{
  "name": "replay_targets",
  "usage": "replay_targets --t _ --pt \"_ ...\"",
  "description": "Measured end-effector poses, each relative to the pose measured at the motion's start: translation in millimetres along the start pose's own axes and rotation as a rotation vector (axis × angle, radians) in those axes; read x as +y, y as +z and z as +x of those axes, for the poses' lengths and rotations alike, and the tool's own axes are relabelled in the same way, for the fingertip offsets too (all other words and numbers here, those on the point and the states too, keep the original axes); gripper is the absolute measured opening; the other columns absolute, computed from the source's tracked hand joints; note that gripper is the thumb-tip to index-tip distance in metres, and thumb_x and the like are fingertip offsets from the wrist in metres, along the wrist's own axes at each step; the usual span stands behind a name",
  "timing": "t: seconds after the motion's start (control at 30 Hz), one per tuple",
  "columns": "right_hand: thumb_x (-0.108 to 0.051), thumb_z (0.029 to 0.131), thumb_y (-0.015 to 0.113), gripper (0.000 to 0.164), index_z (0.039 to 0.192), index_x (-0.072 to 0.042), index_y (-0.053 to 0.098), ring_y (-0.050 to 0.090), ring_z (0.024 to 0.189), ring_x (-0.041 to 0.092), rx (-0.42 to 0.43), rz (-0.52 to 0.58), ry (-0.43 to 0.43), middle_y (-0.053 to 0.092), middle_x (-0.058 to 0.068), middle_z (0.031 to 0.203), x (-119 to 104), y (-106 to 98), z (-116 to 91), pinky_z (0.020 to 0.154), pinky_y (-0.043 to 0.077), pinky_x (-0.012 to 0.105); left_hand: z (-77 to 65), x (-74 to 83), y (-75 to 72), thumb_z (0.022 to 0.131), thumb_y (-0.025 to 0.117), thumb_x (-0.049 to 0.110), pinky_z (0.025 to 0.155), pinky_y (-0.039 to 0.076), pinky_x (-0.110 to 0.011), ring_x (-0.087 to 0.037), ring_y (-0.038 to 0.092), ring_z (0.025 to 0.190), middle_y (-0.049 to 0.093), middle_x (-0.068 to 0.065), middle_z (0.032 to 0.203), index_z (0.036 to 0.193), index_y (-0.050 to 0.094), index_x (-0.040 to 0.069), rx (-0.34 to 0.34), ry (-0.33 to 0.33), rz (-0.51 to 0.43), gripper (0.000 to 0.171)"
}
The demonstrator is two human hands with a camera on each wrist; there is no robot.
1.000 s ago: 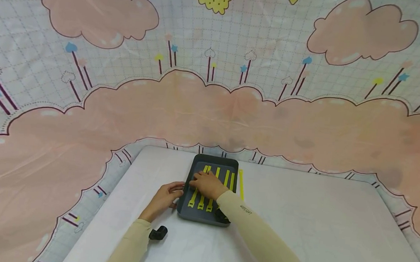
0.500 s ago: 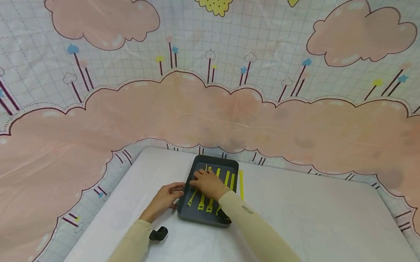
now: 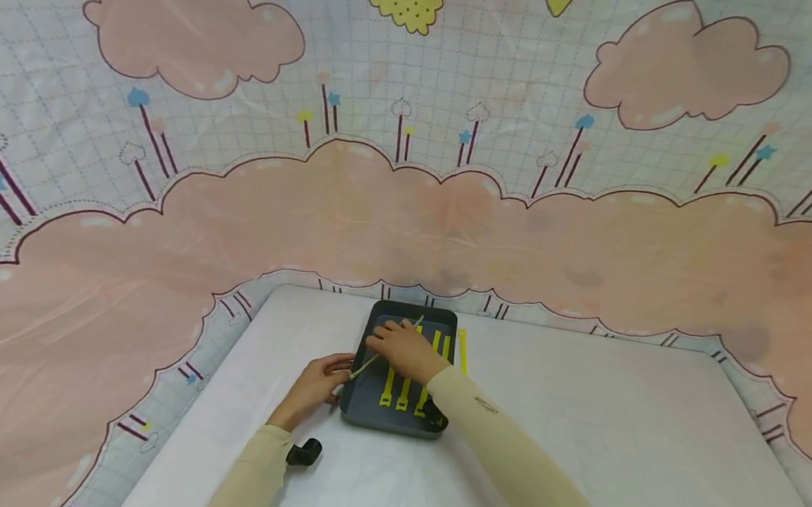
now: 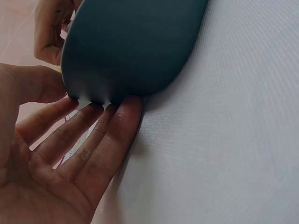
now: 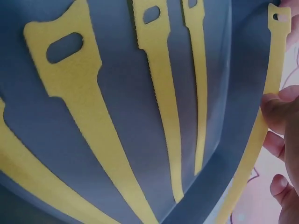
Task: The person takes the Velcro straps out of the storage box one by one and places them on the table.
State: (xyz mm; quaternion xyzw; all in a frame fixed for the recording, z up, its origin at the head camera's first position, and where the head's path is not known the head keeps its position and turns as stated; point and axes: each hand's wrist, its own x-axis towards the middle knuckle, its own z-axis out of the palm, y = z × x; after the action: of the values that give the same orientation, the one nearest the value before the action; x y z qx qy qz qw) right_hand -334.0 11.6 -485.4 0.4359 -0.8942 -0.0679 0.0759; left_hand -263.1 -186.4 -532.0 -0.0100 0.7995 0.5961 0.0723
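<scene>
A yellow hook-and-loop cable tie point(image 3: 365, 366) is pinched in my right hand point(image 3: 403, 348), raised slantwise above the tray. Its slotted end point(image 5: 280, 25) points toward my left hand, and the strap bows below the fingers in the right wrist view. Several similar yellow cable ties point(image 5: 161, 88) lie side by side on the floor of the dark grey tray point(image 3: 391, 426). At the tray's left side, my left hand point(image 3: 310, 394) holds the wall. Its thumb is at the rim and its fingertips point(image 4: 128, 109) press the outside low down.
One more yellow tie point(image 3: 462, 351) lies on the white table point(image 3: 579, 430), just right of the tray. A black wrist camera point(image 3: 305, 452) sits by the left sleeve. Behind the table hangs a cloud-printed cloth point(image 3: 409, 221).
The leftmost tie, which lay in the tray a second ago, is now lifted and tilted in my right hand. My left hand keeps its place at the tray's side.
</scene>
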Motion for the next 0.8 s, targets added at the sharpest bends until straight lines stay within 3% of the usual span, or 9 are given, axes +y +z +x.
replay_targets --t 0.4,0.53,0.8 --pt "-0.010 0.096 0.062 0.026 0.120 -0.020 0.061 0.060 0.114 0.015 0.049 0.156 0.007 0.066 -0.006 0.119 9.8 -7.2 -11.0 0.102 0.049 0.037 1.4 -1.8 1.9 0.097 0.057 0.010 0.062 0.056 -0.032 -0.026 0.064 0.111 0.059 -0.021 0.136 0.137 0.056 0.006 0.011 -0.007 0.005 0.040" --pt "-0.009 0.095 0.065 0.026 0.117 -0.021 0.059 0.062 0.112 0.015 0.047 0.202 0.059 0.067 -0.006 0.117 10.9 -10.3 -14.7 0.101 0.049 0.034 -0.1 -0.8 1.6 0.098 0.057 0.010 0.063 0.056 -0.032 -0.027 0.062 0.114 0.058 -0.021 0.137 0.139 0.055 0.006 0.004 -0.012 0.011 0.041" --pt "-0.009 0.094 0.066 0.023 0.115 -0.018 0.062 0.063 0.098 0.012 0.129 0.353 0.154 0.067 -0.003 0.109 15.4 -9.4 -21.8 0.085 0.054 0.026 -1.1 -0.2 0.9 0.098 0.057 0.010 0.062 0.056 -0.032 -0.026 0.063 0.111 0.059 -0.020 0.136 0.138 0.055 0.006 0.008 0.002 0.017 0.040"
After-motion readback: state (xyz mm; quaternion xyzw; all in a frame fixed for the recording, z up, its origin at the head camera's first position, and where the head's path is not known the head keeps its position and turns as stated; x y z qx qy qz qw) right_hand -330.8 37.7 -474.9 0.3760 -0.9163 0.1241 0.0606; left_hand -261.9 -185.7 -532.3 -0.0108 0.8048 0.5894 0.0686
